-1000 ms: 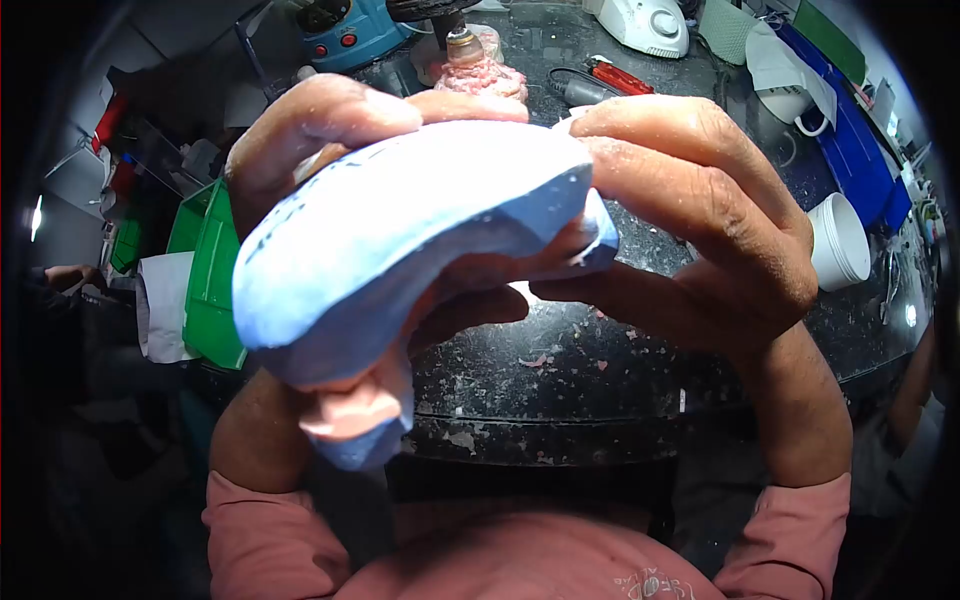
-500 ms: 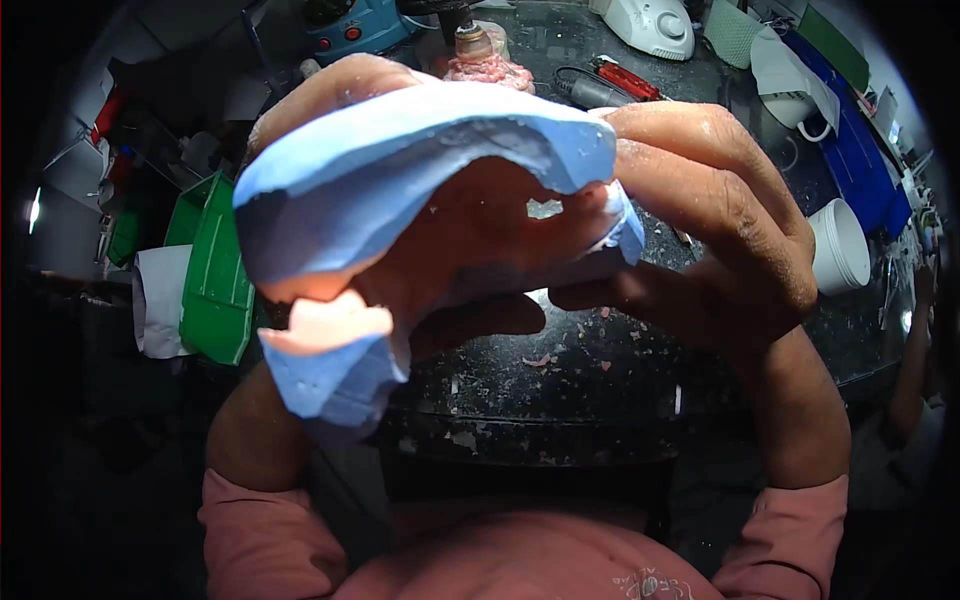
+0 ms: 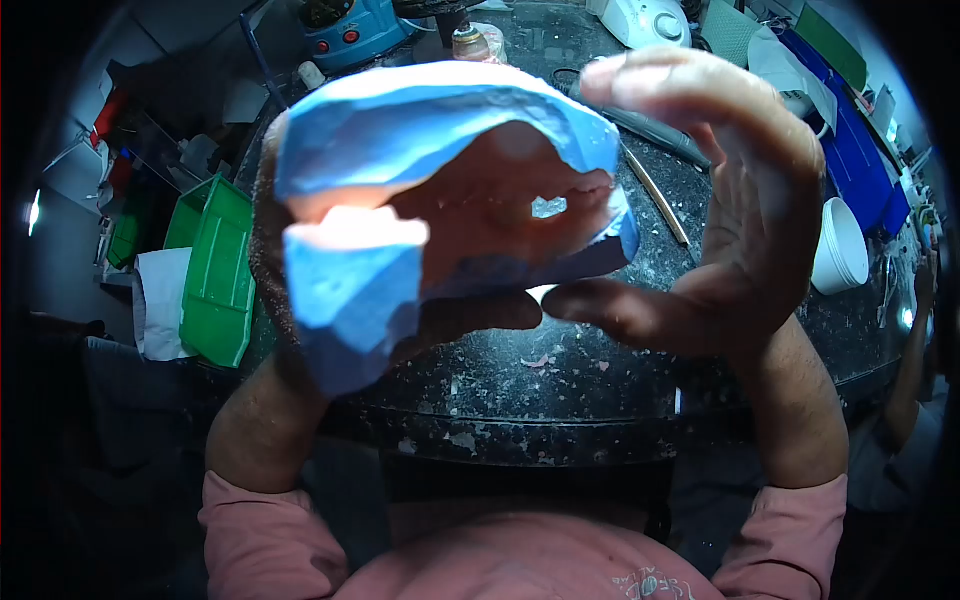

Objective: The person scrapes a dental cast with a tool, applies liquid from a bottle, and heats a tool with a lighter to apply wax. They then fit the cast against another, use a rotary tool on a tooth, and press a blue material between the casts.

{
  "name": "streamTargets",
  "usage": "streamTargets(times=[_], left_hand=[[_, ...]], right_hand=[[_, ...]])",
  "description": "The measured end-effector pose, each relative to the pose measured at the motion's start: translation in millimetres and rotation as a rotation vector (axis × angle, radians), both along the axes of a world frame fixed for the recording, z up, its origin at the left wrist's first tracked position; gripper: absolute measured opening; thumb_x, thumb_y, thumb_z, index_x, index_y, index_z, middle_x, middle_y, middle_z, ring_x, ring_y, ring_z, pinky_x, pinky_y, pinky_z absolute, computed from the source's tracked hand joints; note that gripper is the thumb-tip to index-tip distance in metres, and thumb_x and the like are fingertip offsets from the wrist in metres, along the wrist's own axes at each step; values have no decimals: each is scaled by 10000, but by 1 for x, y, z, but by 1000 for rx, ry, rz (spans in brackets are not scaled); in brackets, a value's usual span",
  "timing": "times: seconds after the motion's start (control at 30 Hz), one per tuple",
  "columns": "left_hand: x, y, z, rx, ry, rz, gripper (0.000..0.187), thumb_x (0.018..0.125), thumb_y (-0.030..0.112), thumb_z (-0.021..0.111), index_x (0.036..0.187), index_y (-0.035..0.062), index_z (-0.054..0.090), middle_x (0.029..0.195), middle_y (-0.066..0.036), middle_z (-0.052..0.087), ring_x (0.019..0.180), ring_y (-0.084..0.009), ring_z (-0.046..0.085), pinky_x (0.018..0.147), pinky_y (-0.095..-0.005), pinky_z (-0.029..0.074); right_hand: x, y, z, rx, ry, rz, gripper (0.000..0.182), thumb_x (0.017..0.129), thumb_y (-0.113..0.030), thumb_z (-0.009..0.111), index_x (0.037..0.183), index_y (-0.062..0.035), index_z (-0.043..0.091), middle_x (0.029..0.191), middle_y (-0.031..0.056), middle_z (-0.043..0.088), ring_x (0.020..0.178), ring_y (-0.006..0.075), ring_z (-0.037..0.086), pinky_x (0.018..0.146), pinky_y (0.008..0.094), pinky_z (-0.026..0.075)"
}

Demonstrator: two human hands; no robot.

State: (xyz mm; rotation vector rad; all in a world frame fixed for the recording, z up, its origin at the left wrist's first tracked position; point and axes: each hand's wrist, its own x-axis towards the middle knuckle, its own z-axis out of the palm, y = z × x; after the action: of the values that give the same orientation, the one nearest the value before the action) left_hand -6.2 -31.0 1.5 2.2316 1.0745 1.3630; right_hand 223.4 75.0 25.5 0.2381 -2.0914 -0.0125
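A blue plaster piece (image 3: 450,125) with a pink inner layer and a small hole through it is held up close to the camera. Behind its left side, my left hand (image 3: 470,318) grips it, with most fingers hidden and the thumb showing below. At the right, my right hand (image 3: 750,200) is curved with its fingers raised and spread apart from the thumb. Its thumb tip is near the lower edge of the piece; whether it touches is unclear.
A green bin (image 3: 217,275) stands at the left, a blue machine (image 3: 350,35) and a white device (image 3: 645,22) at the back. A thin wooden-handled tool (image 3: 657,195) lies on the dark table (image 3: 540,385). At the right are a white cup (image 3: 840,248) and a person's arm (image 3: 912,350).
My right hand's upper fingers have lifted off the plaster piece and moved up and right. The piece has turned slightly and shifted, showing more of its inside and the hole.
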Motion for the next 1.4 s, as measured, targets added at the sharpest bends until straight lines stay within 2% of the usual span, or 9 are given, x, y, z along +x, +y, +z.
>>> streamTargets(times=[0.03,0.1,0.17,0.5,0.63,0.8,0.9,1.03,1.4], left_hand=[[-4,-12,10,-23,378,231,686,655,181,861,1221,-6,523,1180,-172,610,1101,-259,614,970,-387,484],[16,-12,-1,-362,-426,8,768,627,103,876,1266,-13,465,1207,-178,593,1126,-269,598,987,-407,477],[12,5,7,68,-166,-217,867,582,34,895,1304,13,415,1220,-120,577,1109,-203,582,955,-362,495],[3,9,12,88,-101,-38,801,614,63,874,1286,-62,455,1281,-153,472,1189,-251,520,1041,-385,412],[0,1,23,188,177,31,849,585,109,896,1296,-54,462,1266,-157,460,1215,-261,487,1044,-387,404],[9,-3,22,29,-117,-51,952,552,246,925,1321,-51,449,1336,-199,471,1215,-267,512,1050,-394,412],[0,1,28,339,117,9,960,529,322,927,1299,-40,483,1213,-179,582,1188,-258,539,980,-357,464],[6,-4,37,481,163,-13,851,524,472,895,1167,-8,609,1070,-110,596,939,-200,558,794,-314,484],[3,5,30,569,152,-75,857,522,376,921,1199,-26,583,1119,-149,603,962,-247,588,840,-345,497]], right_hand=[[-2,-5,3,0,1,-2,1036,577,-406,905,1351,23,366,1232,211,549,1087,308,599,898,403,517],[-2,-24,12,-208,-30,-173,1141,526,-469,908,1385,29,347,1243,215,548,1108,308,592,935,426,494],[-6,-33,25,-97,-190,-227,1058,497,-451,911,1317,46,465,1182,190,609,1106,299,597,946,419,489],[5,-19,4,-452,-125,1,678,671,-68,765,1260,92,467,1187,197,575,1106,267,588,1001,377,449],[6,-12,1,-447,-217,32,734,663,-151,852,1256,99,499,1219,213,578,1166,286,564,1017,387,439],[-5,-29,-17,-972,-112,298,826,745,-200,809,1374,75,349,1342,194,483,1253,257,484,1068,399,378],[-12,-41,-17,-1106,-9,326,872,754,-245,807,1380,62,283,1292,195,504,1197,252,528,1016,374,437],[-8,-19,-17,-514,-255,144,773,727,-124,819,1346,40,386,1329,214,477,1229,294,508,1050,414,397],[-5,-22,-19,-398,-172,70,770,709,-154,837,1338,39,436,1333,244,489,1225,330,515,1039,443,395]])
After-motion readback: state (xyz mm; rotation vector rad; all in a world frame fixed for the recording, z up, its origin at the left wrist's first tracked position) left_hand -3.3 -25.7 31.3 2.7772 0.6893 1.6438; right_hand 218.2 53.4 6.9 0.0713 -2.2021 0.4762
